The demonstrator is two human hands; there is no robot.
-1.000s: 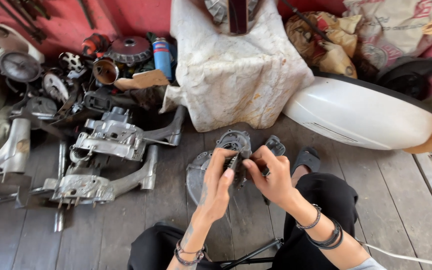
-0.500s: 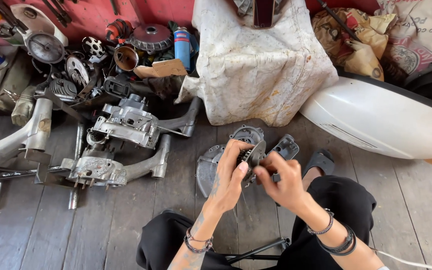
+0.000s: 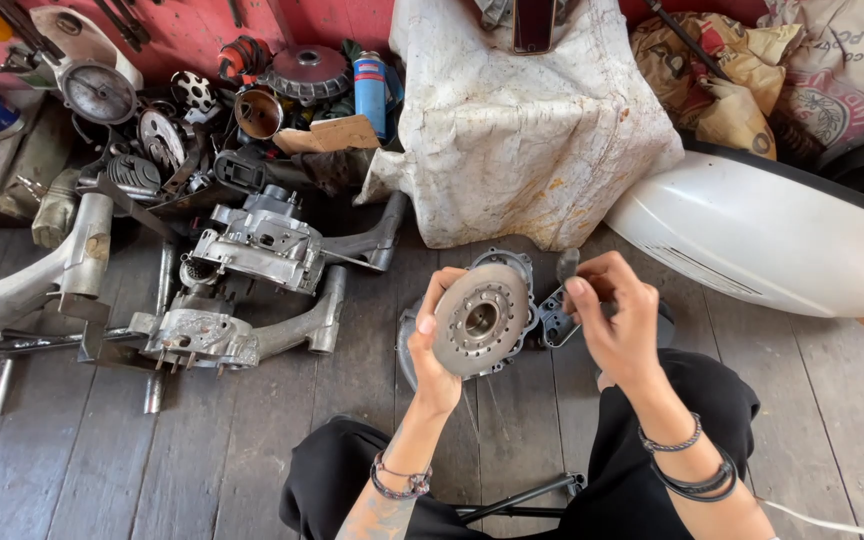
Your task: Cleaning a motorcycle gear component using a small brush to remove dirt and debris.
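A round metal disc with a centre hole and a ring of small holes is held up in front of the person, above the wooden floor and between the two knees. It is tilted, with its flat face turned toward the camera. The left hand holds it at its left edge; the fingers curl over the rim and the thumb presses on the face of the disc. The right hand is just to the right of the disc, and its fingers are closed on a small dark tool, whose rounded end stands above the fingertips. I cannot tell if this tool touches the disc.

Directly behind the disc lies a grey engine cover on the floor, mostly hidden by the disc and the hands. Both wrists carry dark bracelets, and the legs are in black trousers.

Further left on the floor lie two aluminium engine casings with long arms, one behind the other. Behind them, against the red wall, there is a pile of parts, with a blue spray can standing upright. A stained white cloth covers something in the middle, and a white body panel lies to the right.
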